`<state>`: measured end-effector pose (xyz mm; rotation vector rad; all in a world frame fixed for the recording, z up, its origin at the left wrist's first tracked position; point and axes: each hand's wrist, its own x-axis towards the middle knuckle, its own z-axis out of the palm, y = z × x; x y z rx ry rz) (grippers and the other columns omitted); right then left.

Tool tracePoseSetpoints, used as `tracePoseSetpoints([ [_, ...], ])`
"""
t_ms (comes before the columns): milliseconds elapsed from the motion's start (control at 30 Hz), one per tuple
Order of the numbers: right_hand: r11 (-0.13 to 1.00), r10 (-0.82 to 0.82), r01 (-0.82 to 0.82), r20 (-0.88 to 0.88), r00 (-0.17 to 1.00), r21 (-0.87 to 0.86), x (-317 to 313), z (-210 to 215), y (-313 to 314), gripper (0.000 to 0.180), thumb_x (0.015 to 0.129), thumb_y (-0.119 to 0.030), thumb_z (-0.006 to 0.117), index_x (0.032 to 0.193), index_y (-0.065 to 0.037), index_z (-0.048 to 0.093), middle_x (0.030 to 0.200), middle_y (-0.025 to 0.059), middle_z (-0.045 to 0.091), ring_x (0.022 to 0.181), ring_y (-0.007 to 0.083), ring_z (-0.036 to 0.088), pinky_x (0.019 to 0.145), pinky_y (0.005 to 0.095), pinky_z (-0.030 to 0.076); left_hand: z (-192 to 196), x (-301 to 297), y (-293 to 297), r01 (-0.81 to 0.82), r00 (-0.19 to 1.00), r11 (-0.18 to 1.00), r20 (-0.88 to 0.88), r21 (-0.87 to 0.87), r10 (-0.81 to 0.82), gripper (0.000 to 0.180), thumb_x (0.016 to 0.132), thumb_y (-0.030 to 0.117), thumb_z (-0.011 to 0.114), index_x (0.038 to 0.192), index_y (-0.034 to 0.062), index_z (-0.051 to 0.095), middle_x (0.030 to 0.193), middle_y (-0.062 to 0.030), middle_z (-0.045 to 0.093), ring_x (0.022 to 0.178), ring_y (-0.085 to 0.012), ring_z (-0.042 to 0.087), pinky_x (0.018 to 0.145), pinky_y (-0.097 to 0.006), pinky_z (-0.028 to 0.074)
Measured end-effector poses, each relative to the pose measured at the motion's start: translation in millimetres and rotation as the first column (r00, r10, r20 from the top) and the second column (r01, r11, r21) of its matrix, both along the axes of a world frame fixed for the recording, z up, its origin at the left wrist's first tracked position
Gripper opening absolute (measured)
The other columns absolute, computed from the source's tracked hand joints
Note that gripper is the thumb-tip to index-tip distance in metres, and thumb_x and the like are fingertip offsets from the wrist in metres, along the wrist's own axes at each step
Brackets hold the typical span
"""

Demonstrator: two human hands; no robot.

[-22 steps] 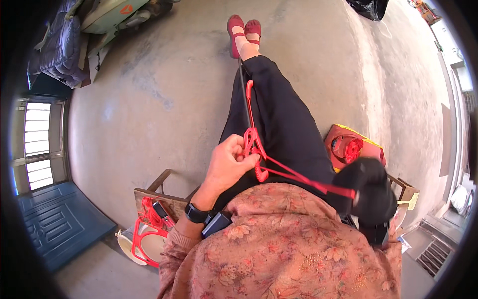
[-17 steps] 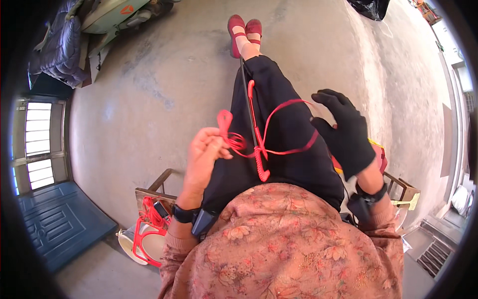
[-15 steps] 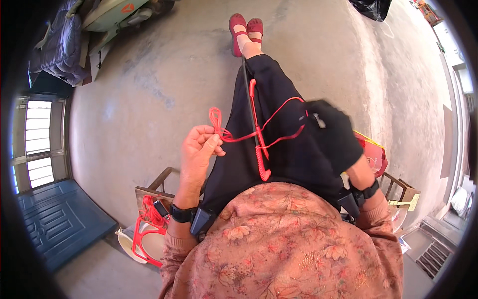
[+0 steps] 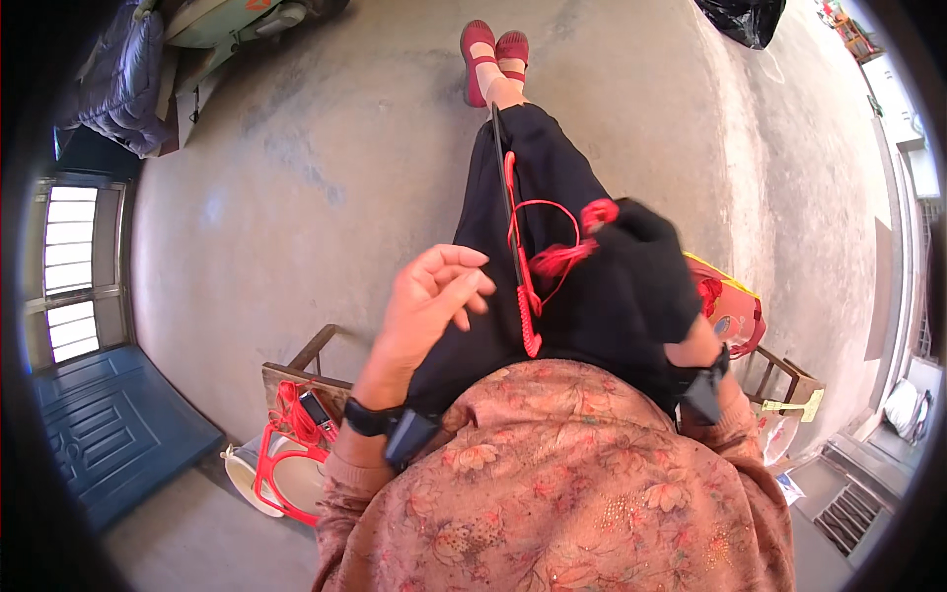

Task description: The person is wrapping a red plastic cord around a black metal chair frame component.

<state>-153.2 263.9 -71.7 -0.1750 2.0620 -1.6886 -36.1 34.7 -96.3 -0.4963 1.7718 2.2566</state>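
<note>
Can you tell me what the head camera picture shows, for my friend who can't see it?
A seated person's black-gloved right hand pinches a loop of red cord over their lap, while the bare left hand hovers open beside it. A knotted red strip lies along the black trousers.

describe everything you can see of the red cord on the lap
The red cord looks like thin, glossy braided string. One knotted, thicker length runs straight down the black trousers along a dark thin rod, ending near the floral top. From it a thin loop arcs right to a bunched tangle gripped by the black-gloved right hand. The bare left hand hangs open beside it, not touching.
</note>
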Motion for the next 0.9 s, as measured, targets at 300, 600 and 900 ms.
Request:
tracePoseSetpoints([
  [300,0.888,0.425,-0.431,-0.068,0.903,-0.161,40.1,36.2,64.9,0.018,0.093,-0.015,0.054,0.104,-0.002,0.056,0.087,0.0064,0.064,0.077,0.0157,0.061,0.069,0.0284,0.048,43.6,-0.9,22.2,-0.315,0.941,0.43,0.22,0.846,0.256,0.071,0.09,0.058,0.048,0.134,0.0034,0.04,0.1,-0.0166,0.061,0.091,-0.0229,0.059,0.052,-0.027,0.047],
  [600,0.855,0.464,-0.25,0.454,0.761,-0.455,44.6,98.5,50.2,0.019,0.093,-0.019,0.053,0.087,-0.002,0.058,0.075,0.0049,0.061,0.054,0.0104,0.055,0.048,0.024,0.044,32.8,22.1,26.9,0.256,0.937,0.649,-0.021,0.716,-0.347,0.078,0.093,0.064,0.027,0.142,0.0033,0.025,0.123,-0.029,0.052,0.102,-0.0346,0.061,0.057,-0.03,0.055],
  [900,0.94,0.216,-0.116,0.296,0.93,-0.32,47.2,94.1,76.4,0.02,0.092,-0.021,0.057,0.084,-0.003,0.057,0.073,0.0037,0.058,0.055,0.0107,0.056,0.048,0.0252,0.044,43.5,-18.0,16.0,-0.083,0.982,0.419,0.003,0.904,0.188,0.048,0.095,0.042,0.046,0.123,0.003,0.051,0.113,-0.0144,0.056,0.102,-0.0219,0.054,0.063,-0.026,0.047],
])
